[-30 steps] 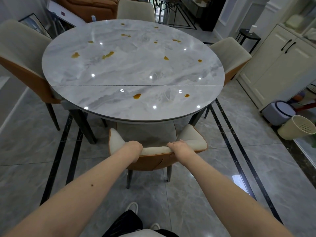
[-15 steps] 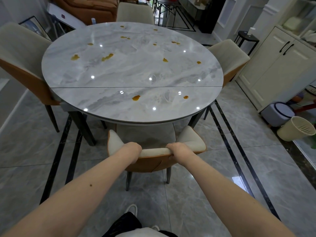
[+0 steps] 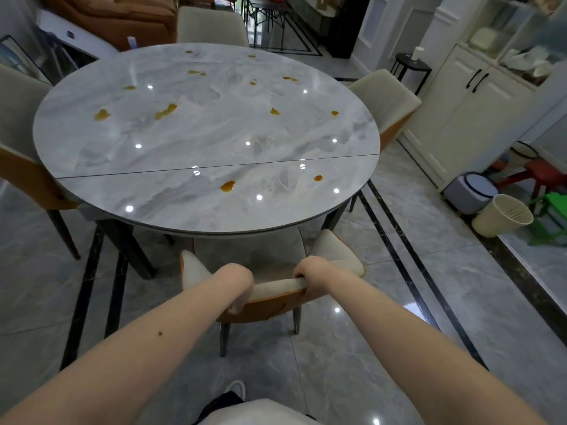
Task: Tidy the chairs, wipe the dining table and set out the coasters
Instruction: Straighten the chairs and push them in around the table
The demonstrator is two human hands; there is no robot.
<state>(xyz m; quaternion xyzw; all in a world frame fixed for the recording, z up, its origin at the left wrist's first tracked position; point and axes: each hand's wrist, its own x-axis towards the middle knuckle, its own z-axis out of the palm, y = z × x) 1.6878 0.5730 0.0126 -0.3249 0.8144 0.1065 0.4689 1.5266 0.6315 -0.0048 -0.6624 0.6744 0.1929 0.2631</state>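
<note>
So both fists are clamped on the dining chair's backrest (image 3: 276, 285), left hand (image 3: 236, 279) and right hand (image 3: 313, 273), stained table (image 3: 205, 154) at 12 o'clock.

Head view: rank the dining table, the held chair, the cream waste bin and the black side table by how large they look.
1. dining table
2. held chair, seat partly hidden beneath the table
3. cream waste bin
4. black side table, though it stands farther away, so true size is unsure

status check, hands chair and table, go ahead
Left hand and right hand grip near chair backrest. Table unwiped, orange spills. Nothing blocking chair.
</note>
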